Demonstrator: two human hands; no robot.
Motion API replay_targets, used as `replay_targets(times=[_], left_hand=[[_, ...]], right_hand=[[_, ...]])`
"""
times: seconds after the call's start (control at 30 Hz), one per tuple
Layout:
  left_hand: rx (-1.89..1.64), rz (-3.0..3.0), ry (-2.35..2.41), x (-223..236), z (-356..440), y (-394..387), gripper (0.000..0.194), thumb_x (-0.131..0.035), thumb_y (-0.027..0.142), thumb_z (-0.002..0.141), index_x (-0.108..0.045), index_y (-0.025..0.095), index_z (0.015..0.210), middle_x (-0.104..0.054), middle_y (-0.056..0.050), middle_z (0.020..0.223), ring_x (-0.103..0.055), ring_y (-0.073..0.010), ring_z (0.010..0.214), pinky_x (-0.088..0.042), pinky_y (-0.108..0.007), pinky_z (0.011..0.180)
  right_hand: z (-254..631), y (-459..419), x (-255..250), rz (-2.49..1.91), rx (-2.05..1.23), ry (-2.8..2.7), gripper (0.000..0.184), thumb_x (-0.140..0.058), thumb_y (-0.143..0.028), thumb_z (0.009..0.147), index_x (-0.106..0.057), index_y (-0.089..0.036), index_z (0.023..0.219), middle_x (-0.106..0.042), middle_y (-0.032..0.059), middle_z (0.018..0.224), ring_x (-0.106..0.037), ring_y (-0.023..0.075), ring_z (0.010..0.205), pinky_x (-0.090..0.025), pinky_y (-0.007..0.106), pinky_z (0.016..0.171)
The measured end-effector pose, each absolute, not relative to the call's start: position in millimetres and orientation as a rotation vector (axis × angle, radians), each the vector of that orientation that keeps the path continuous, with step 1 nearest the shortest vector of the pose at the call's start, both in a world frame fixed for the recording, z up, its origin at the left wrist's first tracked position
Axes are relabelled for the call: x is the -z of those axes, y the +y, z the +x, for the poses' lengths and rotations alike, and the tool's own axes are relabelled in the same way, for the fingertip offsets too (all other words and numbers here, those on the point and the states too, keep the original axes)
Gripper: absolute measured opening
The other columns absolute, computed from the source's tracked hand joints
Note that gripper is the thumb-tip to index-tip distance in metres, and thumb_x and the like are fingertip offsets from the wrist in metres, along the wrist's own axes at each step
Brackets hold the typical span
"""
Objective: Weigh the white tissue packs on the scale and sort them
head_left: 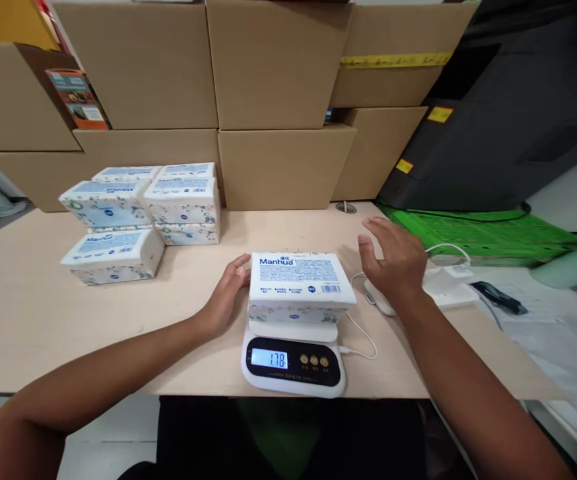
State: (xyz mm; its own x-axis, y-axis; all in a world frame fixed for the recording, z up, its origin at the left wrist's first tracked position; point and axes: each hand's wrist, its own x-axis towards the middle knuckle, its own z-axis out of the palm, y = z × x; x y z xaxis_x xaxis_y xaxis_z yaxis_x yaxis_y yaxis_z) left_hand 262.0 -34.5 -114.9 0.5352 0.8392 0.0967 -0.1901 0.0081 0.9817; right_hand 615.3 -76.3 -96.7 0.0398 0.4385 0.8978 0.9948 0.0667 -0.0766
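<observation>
A white Manhua tissue pack (299, 283) lies flat on a small white digital scale (293, 363) whose lit display reads 178. My left hand (227, 293) rests open beside the pack, its fingertips at the pack's left end. My right hand (392, 261) hovers open to the right of the pack, fingers spread, holding nothing and clear of the pack.
Several more tissue packs (141, 213) are stacked at the left of the beige table (28, 313). Cardboard boxes (273, 93) line the back. A white cable (363, 337) leaves the scale. A white charger (448, 280), a green mat (478, 233) and plastic wrap (558, 347) lie right.
</observation>
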Motion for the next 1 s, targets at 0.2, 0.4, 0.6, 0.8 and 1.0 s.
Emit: replay_targets(times=[0.2,0.4,0.6,0.8,1.0], left_hand=[[-0.883,1.268,0.695,109.6,262.6,-34.4,0.090,-0.040,0.089,0.101,-0.041,0.026,0.166,-0.068,-0.017,0.155,-0.046,-0.0419,0.162,-0.027,-0.070,0.135],[-0.942,1.225,0.757,108.8,265.6,-33.4,0.096,-0.043,0.094,0.096,-0.035,0.027,0.164,-0.064,-0.018,0.159,-0.045,-0.0422,0.163,-0.032,-0.069,0.133],[-1.005,1.222,0.766,110.2,266.8,-31.3,0.088,-0.043,0.091,0.098,-0.040,0.028,0.158,-0.048,-0.017,0.174,-0.041,-0.0411,0.165,-0.038,-0.066,0.132],[-0.988,1.218,0.742,112.0,266.9,-30.5,0.091,-0.044,0.091,0.098,-0.040,0.025,0.160,-0.059,-0.019,0.163,-0.045,-0.0428,0.162,-0.039,-0.066,0.130],[-0.945,1.239,0.775,110.7,265.5,-31.5,0.097,-0.041,0.095,0.096,-0.037,0.025,0.164,-0.061,-0.019,0.161,-0.047,-0.0420,0.160,-0.036,-0.067,0.132]], right_hand=[[615.2,-75.4,96.9,-1.515,0.779,-1.557,0.037,-0.051,-0.043,0.109,-0.078,-0.022,0.126,-0.083,0.0161,0.134,-0.080,0.0347,0.120,-0.059,0.051,0.102],[615.2,-74.8,95.1,-1.563,0.793,-1.560,0.039,-0.049,-0.043,0.110,-0.078,-0.021,0.125,-0.084,0.0172,0.131,-0.080,0.0337,0.119,-0.058,0.050,0.103],[615.5,-75.2,95.2,-1.599,0.753,-1.561,0.041,-0.048,-0.044,0.110,-0.078,-0.021,0.126,-0.085,0.0166,0.127,-0.080,0.0340,0.120,-0.058,0.050,0.104],[616.3,-74.0,98.0,-1.595,0.738,-1.571,0.042,-0.048,-0.044,0.111,-0.078,-0.019,0.124,-0.085,0.0173,0.125,-0.080,0.0338,0.117,-0.057,0.049,0.103],[620.1,-69.8,103.6,-1.532,0.844,-1.581,0.038,-0.050,-0.041,0.110,-0.079,-0.018,0.120,-0.086,0.0168,0.120,-0.082,0.0321,0.111,-0.059,0.045,0.098]])
